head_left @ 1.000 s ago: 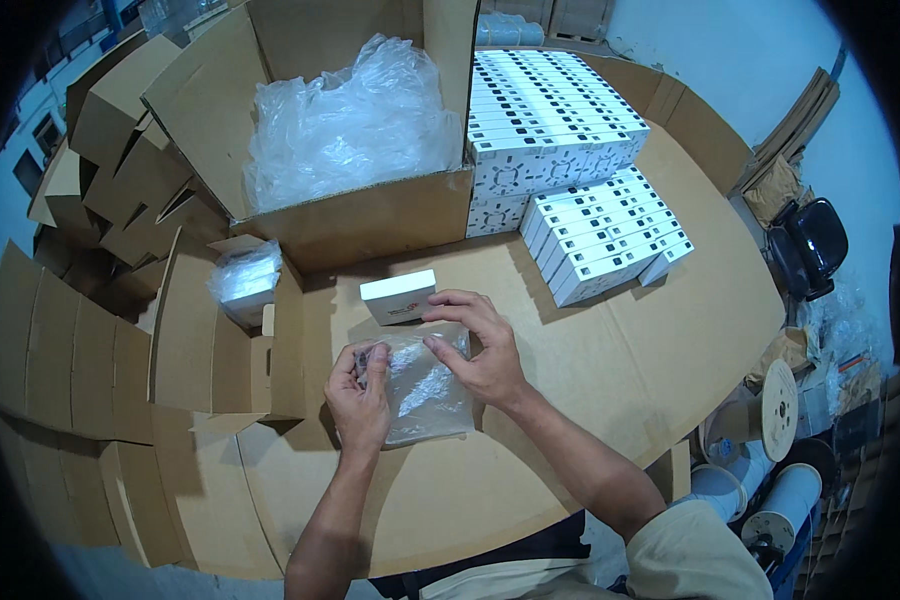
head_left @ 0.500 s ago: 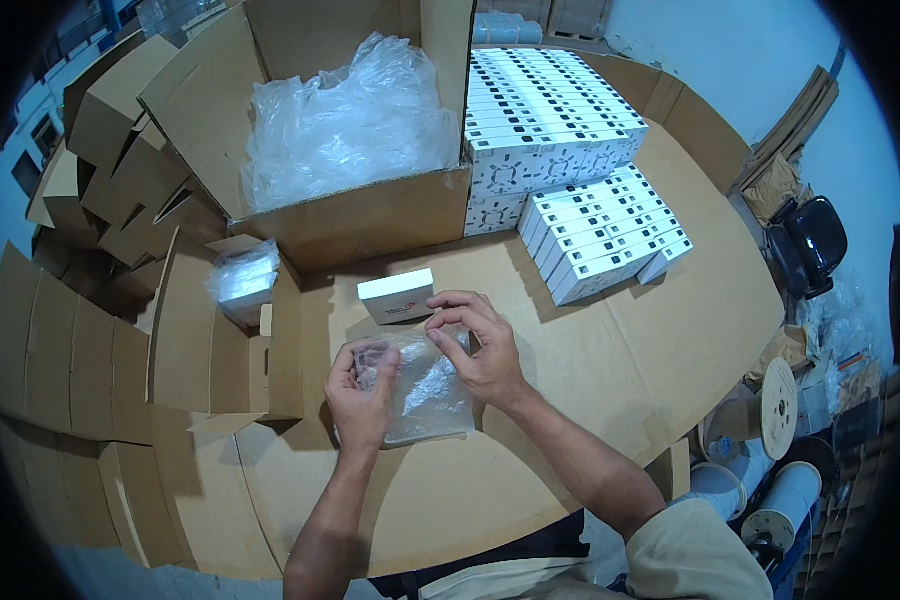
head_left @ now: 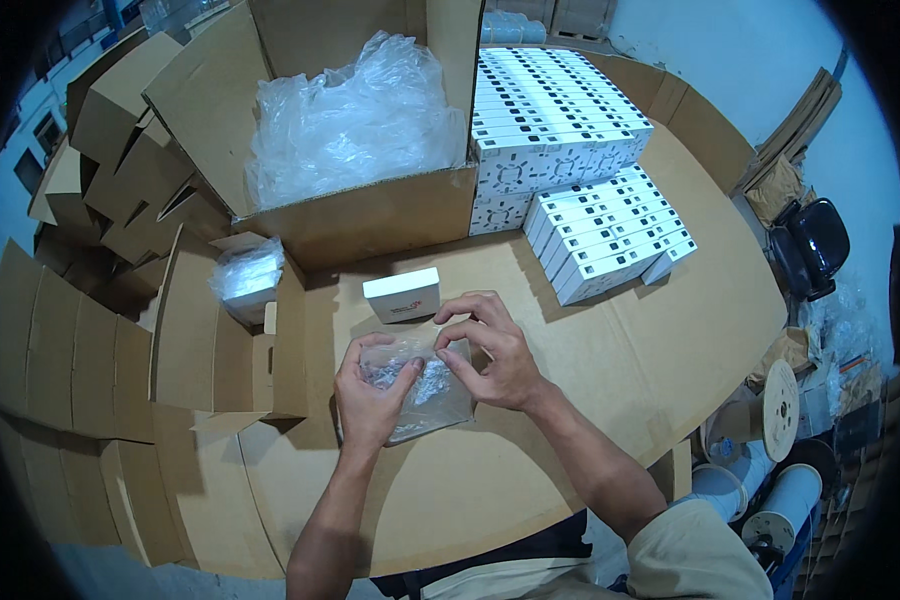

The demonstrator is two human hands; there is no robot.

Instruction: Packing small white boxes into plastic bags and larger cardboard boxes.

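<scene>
A clear plastic bag (head_left: pixel 432 398) lies before me on the cardboard-covered table. My left hand (head_left: pixel 375 395) grips its left side, with the thumb pressed on top. At the bag's upper edge my right hand (head_left: pixel 495 355) pinches the film between thumb and forefinger, its other fingers curled above. Just beyond the bag a small white box (head_left: pixel 402 296) stands on its long edge. To the left, an open carton (head_left: pixel 185 350) holds several white boxes wrapped in clear plastic (head_left: pixel 248 275).
Behind stands a big open carton (head_left: pixel 370 220) heaped with clear plastic bags (head_left: pixel 355 120). Stacked white boxes (head_left: pixel 560 150) fill the back right, with a lower row (head_left: pixel 610 235) in front. Folded cartons (head_left: pixel 70 350) crowd the left; spools (head_left: pixel 780 410) lie beyond the table's right edge.
My right hand has closed its thumb and forefinger onto the bag's upper edge. My left thumb has moved right across the film, and the bag has shifted slightly.
</scene>
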